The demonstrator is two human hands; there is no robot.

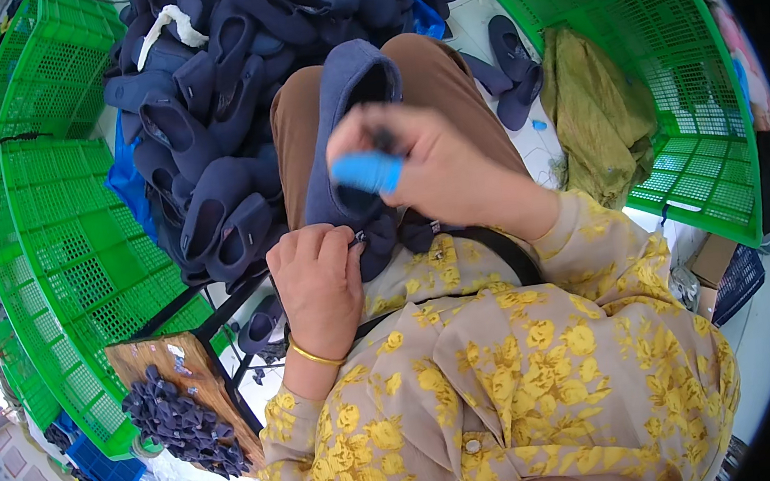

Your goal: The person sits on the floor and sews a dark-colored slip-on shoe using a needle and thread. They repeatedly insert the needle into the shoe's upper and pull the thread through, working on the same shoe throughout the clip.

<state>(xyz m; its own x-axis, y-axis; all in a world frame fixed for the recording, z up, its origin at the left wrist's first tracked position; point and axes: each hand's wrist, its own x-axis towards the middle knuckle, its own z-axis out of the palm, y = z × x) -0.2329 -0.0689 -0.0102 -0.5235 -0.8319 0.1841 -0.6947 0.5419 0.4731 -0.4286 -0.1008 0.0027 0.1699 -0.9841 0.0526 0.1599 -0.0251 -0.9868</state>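
Observation:
A navy cloth shoe point(320, 187) lies lengthwise on my lap, its dark opening facing up. My left hand point(317, 272) is closed on the shoe's near end, thumb and fingertips pressed together beside a small dark bow point(381, 235). A second dark bow point(419, 233) rests just to the right of it. Above the shoe's opening is my right hand point(438, 163), smeared by motion, with blue tape wrapped on one digit. Its fingers are curled around a small dark object point(383, 138), too blurred to name.
A big heap of navy shoes point(226, 97) lies beyond my knees and to the left. Green plastic crates point(76, 276) flank it; another crate point(690, 82) stands right, beside an olive cloth point(593, 103). Many dark bows point(183, 425) sit on a wooden board point(137, 359) at my left.

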